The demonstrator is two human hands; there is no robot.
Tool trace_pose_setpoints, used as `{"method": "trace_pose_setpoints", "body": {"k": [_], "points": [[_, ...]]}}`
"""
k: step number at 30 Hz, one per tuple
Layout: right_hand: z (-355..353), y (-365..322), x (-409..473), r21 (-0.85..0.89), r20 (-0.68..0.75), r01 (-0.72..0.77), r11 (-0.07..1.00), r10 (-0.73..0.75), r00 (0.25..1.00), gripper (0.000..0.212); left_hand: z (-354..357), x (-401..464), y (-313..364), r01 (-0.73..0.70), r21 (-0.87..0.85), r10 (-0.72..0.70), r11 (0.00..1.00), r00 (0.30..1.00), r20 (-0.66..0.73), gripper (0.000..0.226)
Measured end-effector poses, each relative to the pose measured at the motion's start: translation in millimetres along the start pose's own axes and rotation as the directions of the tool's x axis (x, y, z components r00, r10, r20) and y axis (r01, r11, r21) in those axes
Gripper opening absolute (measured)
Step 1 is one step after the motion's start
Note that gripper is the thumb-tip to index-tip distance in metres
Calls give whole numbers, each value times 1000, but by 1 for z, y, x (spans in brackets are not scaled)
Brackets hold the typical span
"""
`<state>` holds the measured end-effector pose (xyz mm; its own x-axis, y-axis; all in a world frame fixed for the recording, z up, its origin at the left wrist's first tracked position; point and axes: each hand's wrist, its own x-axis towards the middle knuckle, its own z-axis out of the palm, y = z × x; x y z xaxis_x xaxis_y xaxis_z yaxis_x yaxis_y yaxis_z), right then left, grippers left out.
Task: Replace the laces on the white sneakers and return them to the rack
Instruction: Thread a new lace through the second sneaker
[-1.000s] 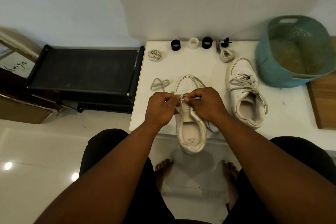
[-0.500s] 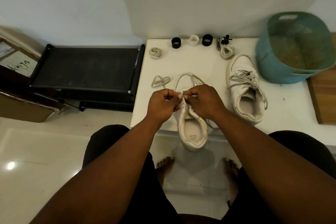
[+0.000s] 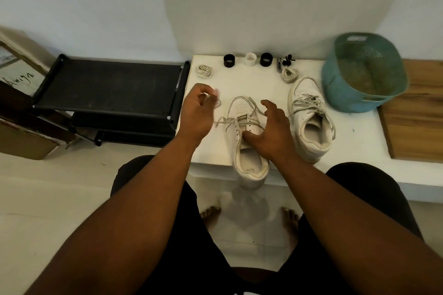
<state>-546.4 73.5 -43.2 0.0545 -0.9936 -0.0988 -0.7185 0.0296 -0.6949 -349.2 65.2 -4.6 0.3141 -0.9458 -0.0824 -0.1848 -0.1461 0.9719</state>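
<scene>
Sitting at a white bench [image 3: 259, 84] beside a black shoe rack [image 3: 112, 88], a person works on a pair of white sneakers; largest on the bench top is a teal basket [image 3: 345, 93] at the far right corner, with a wooden board [image 3: 417, 112] along the right edge. One sneaker [image 3: 310, 120], loosely laced, lies near the basket, toe toward the far edge. The other sneaker [image 3: 242, 132] sits at the near edge, its heel overhanging, with a pale lace [image 3: 229, 120] threaded through only the toe-end eyelets and trailing off to the left. The right hand [image 3: 268, 132] rests on that shoe, fingers spread wide with the thumb pressing the tongue. The left hand [image 3: 199, 112] hovers just left of it, fingers loosely curled and blurred; whether it pinches the lace end cannot be told. Smaller still, two coiled laces [image 3: 203, 71] [image 3: 288, 75] and three short rings [image 3: 251, 59] line the far edge. The shoe looks light yet firm at sole and heel counter, so it is likely best steadied there, while the lace is limp and slippery and probably best pinched near its stiff tip for feeding through eyelets.
</scene>
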Motion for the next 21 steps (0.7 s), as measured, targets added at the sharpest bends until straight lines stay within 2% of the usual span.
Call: {"method": "trace_pose_setpoints", "body": {"k": [2, 4, 5, 6, 7, 8, 9, 10, 11, 13, 15, 16, 17, 18, 19, 20, 21], "points": [[2, -4, -5, 4, -30, -26, 1000, 27, 999, 100, -1, 0, -5, -106, 357, 45, 928, 983, 176, 15], [1, -6, -6, -8, -61, -40, 999, 40, 997, 102, 2, -2, -12, -163, 687, -115, 708, 933, 340, 20], [1, -6, -7, -16, -67, -49, 999, 48, 997, 103, 3, -3, -14, -194, 792, -198, 579, 908, 368, 22], [1, -7, -7, -20, -69, -59, 998, 58, 996, 104, 4, -4, -14, -218, 823, -235, 525, 892, 387, 24], [1, -7, -8, -21, -72, -67, 998, 66, 995, 104, 5, -5, -14, -208, 786, -222, 583, 889, 400, 26], [1, -7, -8, -20, -74, -76, 997, 74, 995, 103, 6, -6, -11, -138, 667, -183, 732, 903, 389, 27], [2, -6, -9, -17, -76, -81, 997, 80, 994, 102, 6, -9, -9, -26, 476, -154, 879, 929, 335, 27], [2, -7, -9, -15, -80, -86, 996, 84, 993, 99, 7, -10, -7, 61, 275, -137, 960, 955, 263, 26], [2, -7, -8, -11, -82, -90, 996, 89, 993, 97, 7, -11, -6, 118, 93, -134, 989, 971, 199, 27], [4, -6, -7, 2, -81, -102, 995, 102, 991, 94, 8, -8, -4, 212, -242, -175, 947, 971, 165, 30], [5, -5, -6, 17, -84, -102, 995, 103, 991, 94, 6, -6, -1, 322, -575, -194, 752, 942, 274, 30], [6, -5, -5, 21, -89, -93, 995, 95, 991, 95, 6, -5, 2, 366, -668, -189, 647, 927, 325, 31], [6, -5, -5, 23, -93, -85, 996, 87, 992, 96, 5, -5, 2, 383, -669, -192, 637, 920, 343, 31], [7, -6, -5, 22, -94, -81, 996, 83, 992, 96, 6, -6, 2, 354, -572, -196, 740, 927, 320, 30], [8, -6, -4, 23, -94, -80, 997, 82, 992, 97, 7, -5, -1, 265, -375, -166, 888, 947, 276, 28], [8, -6, -4, 25, -92, -81, 996, 83, 992, 99, 9, -5, -6, 137, -106, -107, 985, 963, 247, 27], [7, -6, -3, 30, -91, -80, 996, 83, 992, 102, 12, -4, -12, 0, 158, -42, 987, 965, 260, 27]]}}
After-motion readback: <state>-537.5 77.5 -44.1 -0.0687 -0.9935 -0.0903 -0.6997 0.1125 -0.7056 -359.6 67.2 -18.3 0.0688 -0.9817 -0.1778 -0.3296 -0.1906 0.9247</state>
